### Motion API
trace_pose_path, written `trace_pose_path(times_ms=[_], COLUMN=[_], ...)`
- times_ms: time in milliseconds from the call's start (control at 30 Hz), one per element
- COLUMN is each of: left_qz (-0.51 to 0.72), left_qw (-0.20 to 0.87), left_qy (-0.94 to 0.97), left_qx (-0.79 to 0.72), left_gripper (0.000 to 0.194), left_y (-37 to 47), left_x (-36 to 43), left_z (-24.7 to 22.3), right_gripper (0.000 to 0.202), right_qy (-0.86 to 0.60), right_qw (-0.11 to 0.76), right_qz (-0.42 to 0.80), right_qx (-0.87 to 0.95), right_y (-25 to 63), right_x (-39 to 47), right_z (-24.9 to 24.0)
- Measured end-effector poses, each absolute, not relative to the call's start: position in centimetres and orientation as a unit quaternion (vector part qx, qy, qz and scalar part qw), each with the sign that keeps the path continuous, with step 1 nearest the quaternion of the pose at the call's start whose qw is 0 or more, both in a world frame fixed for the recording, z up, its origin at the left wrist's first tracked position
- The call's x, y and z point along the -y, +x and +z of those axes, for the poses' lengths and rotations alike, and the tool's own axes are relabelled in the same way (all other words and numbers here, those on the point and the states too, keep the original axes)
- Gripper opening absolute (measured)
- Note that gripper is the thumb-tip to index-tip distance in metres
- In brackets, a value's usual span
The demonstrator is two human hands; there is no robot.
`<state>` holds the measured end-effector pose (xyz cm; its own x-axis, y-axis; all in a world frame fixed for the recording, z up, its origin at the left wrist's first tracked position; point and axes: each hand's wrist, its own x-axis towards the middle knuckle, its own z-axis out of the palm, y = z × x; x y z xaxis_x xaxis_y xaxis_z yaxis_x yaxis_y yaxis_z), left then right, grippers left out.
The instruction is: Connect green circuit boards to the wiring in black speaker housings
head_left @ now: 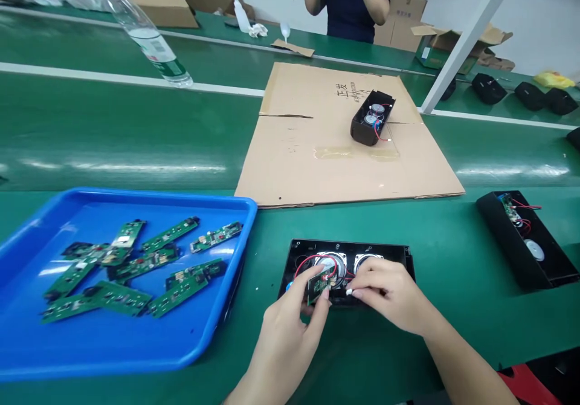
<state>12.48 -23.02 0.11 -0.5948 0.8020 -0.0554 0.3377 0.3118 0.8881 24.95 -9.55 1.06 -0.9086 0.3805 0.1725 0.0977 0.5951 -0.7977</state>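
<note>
Nearest, the fingers of my left hand [283, 332], at 7 o'clock from the case below them, pinch a green circuit board [317, 287] between thumb and fingertips, its face tilted. The fingers of my right hand [394, 293], at 4 o'clock, pinch a small white connector [348, 292] just beside the board. Beneath both lies the open black case [350, 263], the clock's centre, on the green counter [272, 226]; two round speakers [333, 263] and red wires [312, 259] show inside it. At 9 o'clock, a blue tray [154, 347] holds loose circuit boards [122, 299], some overlapping. Near 3 o'clock rests a second open case [532, 245] with red wires and a board. Farther, at 12 o'clock, a cardboard sheet [290, 172] bears a third open case [374, 118]. Between 10 and 11 o'clock: a clear bottle [149, 42], green-capped. Farthest, at 12 o'clock, a person in dark blue [357, 6]; at 1 o'clock, an opened carton [437, 48].
</note>
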Motion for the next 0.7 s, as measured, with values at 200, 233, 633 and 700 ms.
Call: trace_pose_path(times_ms=[200,233,633,700], left_qz=[0.443,0.447,0.462,0.458], left_qw=[0.283,0.279,0.31,0.309], left_qy=[0.381,0.377,0.361,0.365], left_qx=[-0.761,-0.762,-0.749,-0.75], left_gripper=[0.024,0.024,0.024,0.024], left_y=[12.5,12.6,12.3,12.2], left_x=[22.7,22.7,22.4,22.4], left_z=[0.9,1.0,0.7,0.7], right_gripper=[0.029,0.03,0.029,0.029], right_qy=[-0.125,-0.124,-0.105,-0.106], right_qw=[0.176,0.18,0.203,0.202], right_qz=[0.161,0.143,0.14,0.135], right_qx=[0.963,0.965,0.964,0.964], right_y=[24.4,24.5,24.7,24.7], right_x=[11.4,11.4,11.3,11.4], right_z=[0.4,0.3,0.2,0.2])
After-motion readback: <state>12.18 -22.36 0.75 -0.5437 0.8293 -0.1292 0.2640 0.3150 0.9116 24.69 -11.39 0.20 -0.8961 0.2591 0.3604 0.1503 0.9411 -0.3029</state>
